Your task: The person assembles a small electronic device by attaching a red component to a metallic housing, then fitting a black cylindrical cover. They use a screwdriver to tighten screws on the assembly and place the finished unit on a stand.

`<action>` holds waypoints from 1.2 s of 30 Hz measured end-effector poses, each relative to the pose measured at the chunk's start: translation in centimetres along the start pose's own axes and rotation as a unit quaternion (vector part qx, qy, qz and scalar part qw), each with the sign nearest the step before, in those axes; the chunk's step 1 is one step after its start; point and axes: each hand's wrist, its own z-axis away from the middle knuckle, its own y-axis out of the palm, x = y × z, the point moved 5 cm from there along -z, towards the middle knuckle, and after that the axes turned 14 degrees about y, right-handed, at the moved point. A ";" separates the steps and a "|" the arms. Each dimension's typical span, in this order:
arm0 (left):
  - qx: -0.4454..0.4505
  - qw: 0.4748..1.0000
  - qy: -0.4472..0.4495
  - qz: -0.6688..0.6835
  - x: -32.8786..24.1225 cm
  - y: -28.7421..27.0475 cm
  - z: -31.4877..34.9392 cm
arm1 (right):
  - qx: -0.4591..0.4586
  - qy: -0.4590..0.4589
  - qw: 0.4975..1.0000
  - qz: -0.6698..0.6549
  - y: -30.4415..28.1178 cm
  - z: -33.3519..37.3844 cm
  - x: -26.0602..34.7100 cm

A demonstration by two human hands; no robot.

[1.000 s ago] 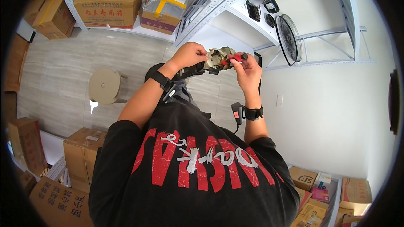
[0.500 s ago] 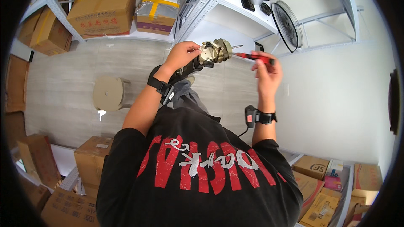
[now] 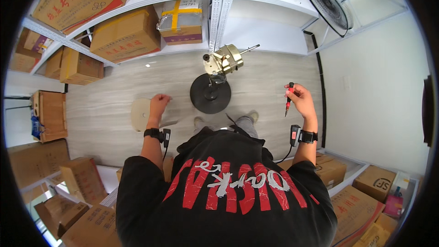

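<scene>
Right hand point(image 3: 302, 99) grasps a screwdriver point(image 3: 288, 104) beyond the right edge of the base point(image 3: 223, 100) — tip away from the motor point(image 3: 231, 59) — left hand point(image 3: 158, 104), hold unclear.

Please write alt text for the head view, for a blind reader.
A person's right hand holds a red-and-black screwdriver, point down; whether the left hand holds anything is unclear. Ahead, a metal motor stands on a round black base.

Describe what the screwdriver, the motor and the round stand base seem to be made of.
Screwdriver: probably a plastic or rubber handle, given its moulded-looking red and black sections; the slim tip looks like metal.
Motor: likely metal, as its gold-toned casing shows bright, shiny highlights.
Round stand base: dark, low-sheen surface; painted metal or plastic, cannot tell which.
</scene>
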 end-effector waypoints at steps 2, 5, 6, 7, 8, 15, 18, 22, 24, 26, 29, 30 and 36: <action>-0.007 0.999 -0.043 -0.002 3.9 0.3 3.2 | 0.031 0.006 0.999 -0.007 -1.6 -0.7 -1.8; -0.027 0.992 -0.097 -0.072 8.3 2.2 7.1 | 0.054 0.035 0.998 -0.003 -5.9 -1.7 -6.0; -0.028 0.990 -0.084 -0.108 9.2 2.7 7.9 | 0.057 0.043 0.997 -0.008 -7.8 -2.0 -7.9; -0.022 0.989 -0.095 -0.113 8.7 4.5 8.2 | 0.046 0.058 0.997 -0.017 -9.7 -2.7 -9.8; -0.018 0.988 -0.105 -0.115 7.9 6.8 8.8 | 0.039 0.070 0.997 -0.001 -11.8 -3.0 -11.4; 0.032 0.966 -0.196 -0.167 1.7 18.7 10.7 | 0.051 0.126 0.989 0.065 -25.3 -6.1 -19.5; 0.019 0.980 -0.150 -0.128 -1.4 23.3 9.0 | 0.040 0.115 0.992 0.022 -29.3 -5.6 -18.4; 0.075 0.975 -0.106 -0.179 -5.3 29.4 5.2 | 0.007 0.097 0.994 0.049 -33.3 -6.6 -19.5; 0.060 0.986 -0.104 -0.117 -7.4 32.3 2.9 | -0.013 0.100 0.992 0.075 -34.5 -7.5 -19.4; 0.060 0.994 -0.076 -0.057 -9.4 34.8 0.1 | 0.004 0.094 0.994 0.045 -35.0 -8.4 -18.7; 0.067 0.997 0.006 -0.033 -12.8 39.1 -4.0 | 0.019 0.081 0.995 0.047 -36.2 -9.8 -17.8; 0.064 0.997 0.019 -0.025 -14.1 40.4 -5.2 | 0.021 0.070 0.996 0.054 -36.7 -10.6 -17.2; 0.036 0.995 0.093 -0.001 -19.5 44.8 -12.9 | 0.069 0.085 0.991 0.071 -37.6 -16.8 -11.1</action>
